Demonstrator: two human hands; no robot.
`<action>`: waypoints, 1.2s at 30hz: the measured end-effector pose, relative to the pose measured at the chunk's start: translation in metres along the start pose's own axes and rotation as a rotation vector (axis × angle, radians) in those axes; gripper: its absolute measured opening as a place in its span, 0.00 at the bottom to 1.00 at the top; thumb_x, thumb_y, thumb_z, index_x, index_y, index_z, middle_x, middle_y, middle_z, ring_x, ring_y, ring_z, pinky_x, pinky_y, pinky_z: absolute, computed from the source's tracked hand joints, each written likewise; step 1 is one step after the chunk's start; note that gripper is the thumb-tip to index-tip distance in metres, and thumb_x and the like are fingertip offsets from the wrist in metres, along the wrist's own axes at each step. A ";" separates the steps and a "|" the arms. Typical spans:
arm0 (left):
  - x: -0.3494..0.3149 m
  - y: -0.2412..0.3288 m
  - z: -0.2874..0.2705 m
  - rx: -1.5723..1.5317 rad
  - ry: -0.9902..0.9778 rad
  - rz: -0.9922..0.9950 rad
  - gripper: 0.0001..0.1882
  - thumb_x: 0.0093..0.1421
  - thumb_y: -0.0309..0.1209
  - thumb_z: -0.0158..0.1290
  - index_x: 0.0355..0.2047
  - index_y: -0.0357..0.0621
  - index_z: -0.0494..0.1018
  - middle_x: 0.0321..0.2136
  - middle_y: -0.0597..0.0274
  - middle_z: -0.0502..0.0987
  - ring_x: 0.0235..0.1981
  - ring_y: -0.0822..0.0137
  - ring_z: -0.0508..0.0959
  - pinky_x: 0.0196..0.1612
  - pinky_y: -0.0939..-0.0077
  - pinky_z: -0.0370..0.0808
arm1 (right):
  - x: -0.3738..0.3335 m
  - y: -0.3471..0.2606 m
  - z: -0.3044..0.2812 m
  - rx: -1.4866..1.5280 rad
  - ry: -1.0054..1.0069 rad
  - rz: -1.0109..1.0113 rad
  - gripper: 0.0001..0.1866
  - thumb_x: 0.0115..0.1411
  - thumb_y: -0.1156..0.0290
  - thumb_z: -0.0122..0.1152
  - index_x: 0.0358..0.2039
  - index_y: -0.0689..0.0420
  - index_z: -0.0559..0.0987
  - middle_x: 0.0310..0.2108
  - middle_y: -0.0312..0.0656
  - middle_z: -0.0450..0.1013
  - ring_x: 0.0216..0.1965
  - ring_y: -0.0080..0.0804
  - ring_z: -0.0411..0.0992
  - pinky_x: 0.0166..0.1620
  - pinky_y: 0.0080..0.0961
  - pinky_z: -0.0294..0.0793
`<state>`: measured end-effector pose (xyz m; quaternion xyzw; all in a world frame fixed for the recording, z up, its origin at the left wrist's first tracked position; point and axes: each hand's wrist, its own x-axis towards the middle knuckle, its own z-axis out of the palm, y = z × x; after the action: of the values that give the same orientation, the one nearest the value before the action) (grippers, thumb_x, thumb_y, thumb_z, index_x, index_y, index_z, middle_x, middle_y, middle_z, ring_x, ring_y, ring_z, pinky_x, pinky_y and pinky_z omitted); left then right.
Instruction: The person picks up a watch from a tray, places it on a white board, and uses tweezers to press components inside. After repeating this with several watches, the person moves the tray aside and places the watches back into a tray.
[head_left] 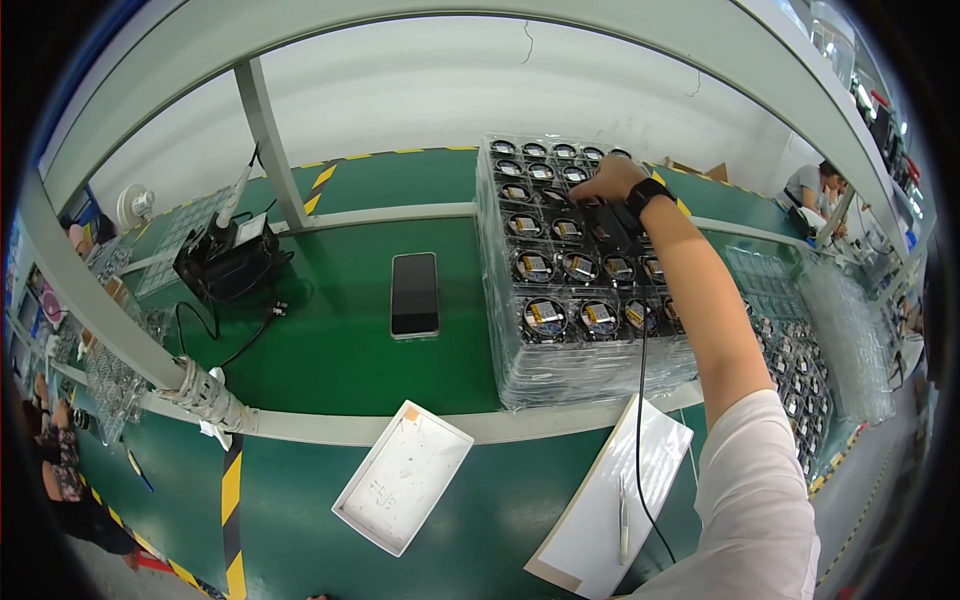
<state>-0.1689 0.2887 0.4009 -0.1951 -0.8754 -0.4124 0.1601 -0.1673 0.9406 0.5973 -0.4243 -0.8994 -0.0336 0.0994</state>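
My right hand (608, 180) reaches over the far part of a tall stack of clear plastic trays (545, 365). Its fingers are curled down among the top tray's pockets, and whatever they grip is hidden. A black band (645, 195) circles that wrist. Round black parts, such as this near one (545, 318), sit in rows in the top tray, each with a yellow and silver piece inside. Below the hand, a few pockets look dark. My left hand does not show; a sliver at the lower edge is too small to make out.
Left of the stack lies a dark-screened phone (414, 295). A white shallow box (403, 480) and a white board (625, 490) bearing a pen (623, 520) lie nearer. A black cable (640, 430) hangs in front. A black device (232, 255) stands left. White frame bars (270, 145) surround the bench; other people sit beyond.
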 end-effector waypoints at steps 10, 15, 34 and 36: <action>0.001 0.010 0.004 0.034 0.022 0.004 0.06 0.58 0.24 0.49 0.34 0.35 0.73 0.33 0.50 0.75 0.34 0.54 0.73 0.43 0.62 0.69 | -0.001 0.064 0.004 -0.109 0.081 0.079 0.41 0.37 0.36 0.63 0.34 0.68 0.79 0.38 0.57 0.75 0.42 0.48 0.74 0.46 0.36 0.72; -0.001 0.012 0.003 0.052 0.028 0.012 0.06 0.58 0.24 0.49 0.34 0.34 0.73 0.32 0.49 0.75 0.34 0.54 0.73 0.42 0.62 0.70 | -0.020 0.069 -0.010 -0.057 0.034 0.199 0.40 0.41 0.36 0.61 0.37 0.65 0.79 0.40 0.54 0.75 0.42 0.48 0.73 0.47 0.36 0.72; 0.001 0.037 -0.005 -0.212 -0.014 -0.310 0.08 0.59 0.24 0.49 0.38 0.34 0.73 0.35 0.50 0.75 0.37 0.54 0.74 0.45 0.65 0.70 | -0.053 -0.026 0.013 0.033 -0.302 -0.484 0.38 0.59 0.40 0.44 0.61 0.54 0.60 0.64 0.49 0.51 0.65 0.46 0.49 0.64 0.36 0.50; 0.017 0.072 -0.011 -0.279 -0.035 -0.321 0.08 0.59 0.26 0.49 0.37 0.36 0.72 0.36 0.51 0.75 0.38 0.55 0.74 0.45 0.65 0.70 | -0.052 -0.021 0.014 0.087 -0.331 -0.409 0.42 0.57 0.36 0.41 0.61 0.57 0.59 0.63 0.48 0.53 0.64 0.43 0.51 0.63 0.35 0.52</action>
<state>-0.1486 0.3257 0.4628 -0.0806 -0.8322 -0.5465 0.0483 -0.1538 0.8897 0.5736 -0.2288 -0.9711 0.0554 -0.0398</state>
